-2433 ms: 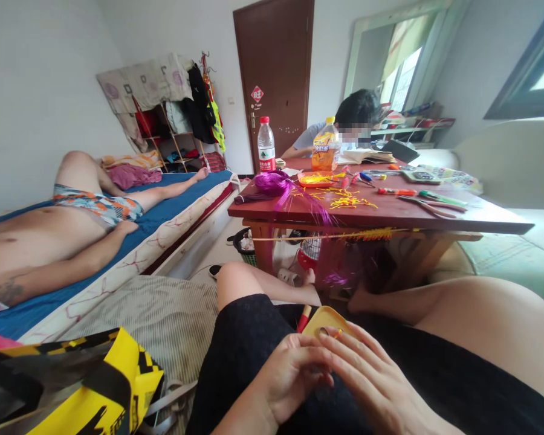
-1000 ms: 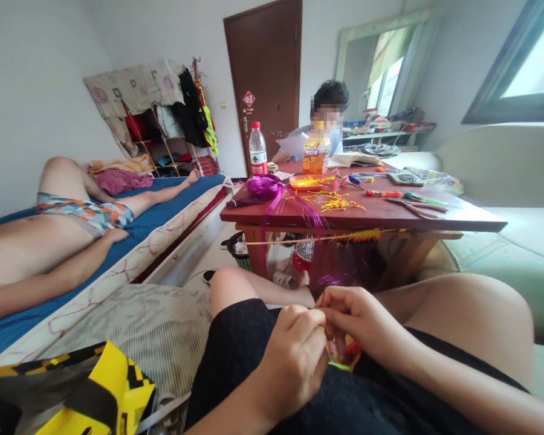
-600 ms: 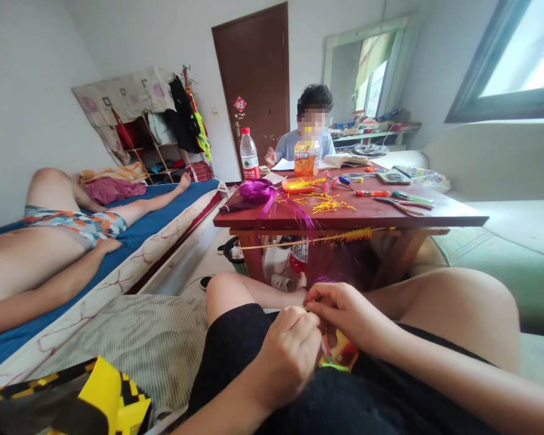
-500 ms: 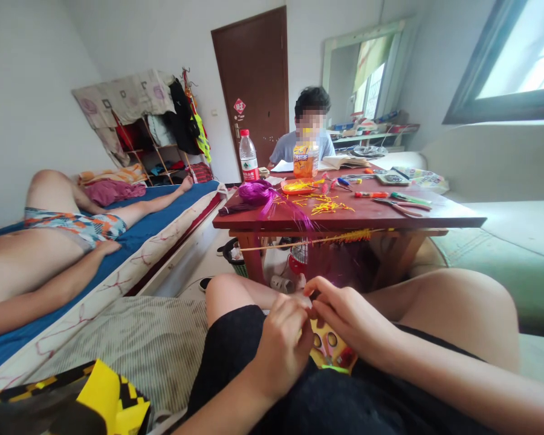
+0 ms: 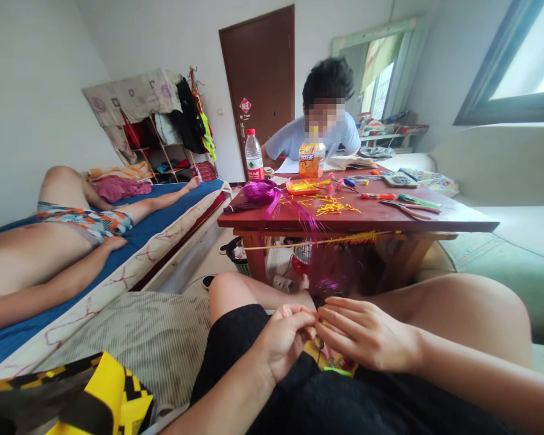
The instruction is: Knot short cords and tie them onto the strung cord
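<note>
My left hand (image 5: 286,338) is closed in a pinch over my lap, its fingertips touching those of my right hand (image 5: 367,332). The right hand's fingers are bent and close together, thumb hidden. Whatever is between the fingertips is too small to make out. Below the hands, a yellow tray (image 5: 315,350) with scissors in it is partly hidden. Thin purple strands (image 5: 329,283) show just beyond the hands. On the red table (image 5: 272,222) are a purple bundle (image 5: 260,191), yellow pieces (image 5: 338,208) and an orange dish (image 5: 301,187).
Pliers (image 5: 410,209), a red-handled tool (image 5: 378,196), a water bottle (image 5: 254,160) and an orange drink bottle (image 5: 311,160) stand or lie on the table. A yellow-wrapped stick (image 5: 362,238) crosses its front. One person (image 5: 290,145) sits behind it; another lies on the bed (image 5: 163,211).
My right hand has turned, its back now facing up, and both hands sit slightly lower. The person behind the table has leaned forward. The view has shifted slightly.
</note>
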`<state>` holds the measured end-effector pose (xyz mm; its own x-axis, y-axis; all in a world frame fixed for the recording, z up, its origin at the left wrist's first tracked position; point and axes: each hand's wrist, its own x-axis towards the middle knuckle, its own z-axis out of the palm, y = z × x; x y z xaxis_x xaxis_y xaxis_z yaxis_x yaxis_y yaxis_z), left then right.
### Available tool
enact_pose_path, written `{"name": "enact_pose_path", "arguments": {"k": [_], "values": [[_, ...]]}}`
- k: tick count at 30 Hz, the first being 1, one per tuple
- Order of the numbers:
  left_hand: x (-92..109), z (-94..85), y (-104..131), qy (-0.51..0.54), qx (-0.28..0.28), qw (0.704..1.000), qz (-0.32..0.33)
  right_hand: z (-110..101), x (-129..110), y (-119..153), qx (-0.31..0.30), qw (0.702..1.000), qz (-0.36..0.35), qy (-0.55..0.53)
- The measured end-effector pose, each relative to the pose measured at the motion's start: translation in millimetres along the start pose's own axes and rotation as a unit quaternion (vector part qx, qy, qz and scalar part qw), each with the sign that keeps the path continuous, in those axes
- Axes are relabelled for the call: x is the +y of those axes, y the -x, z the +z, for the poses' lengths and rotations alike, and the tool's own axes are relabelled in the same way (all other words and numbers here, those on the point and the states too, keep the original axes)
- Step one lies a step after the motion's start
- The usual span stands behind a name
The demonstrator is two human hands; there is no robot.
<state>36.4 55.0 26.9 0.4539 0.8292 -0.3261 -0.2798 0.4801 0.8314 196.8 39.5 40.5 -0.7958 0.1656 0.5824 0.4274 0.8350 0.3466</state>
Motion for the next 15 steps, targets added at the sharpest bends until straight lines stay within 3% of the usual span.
{"name": "enact_pose_path", "arguments": {"k": [5,10,13,15], "values": [[-1.2,-0.1,0.2,0.032,0.006,0.999,-0.012,-3.7,-1.4,-2.8,-0.008,1.0,0.009,-0.013],[-3.2,3.4,4.3,0.003,0.001,1.0,0.023,-5.4,1.7,-1.5,-0.032,0.995,0.045,-0.085],[-4.9,4.2,9.0,-0.08,0.003,0.99,0.112,-3.6,-0.7,-1.3,-0.043,0.973,0.143,-0.175],[-6.4,3.7,12.0,-0.161,0.006,0.969,0.188,-2.7,-3.0,-2.7,-0.051,0.932,0.25,-0.259]]}}
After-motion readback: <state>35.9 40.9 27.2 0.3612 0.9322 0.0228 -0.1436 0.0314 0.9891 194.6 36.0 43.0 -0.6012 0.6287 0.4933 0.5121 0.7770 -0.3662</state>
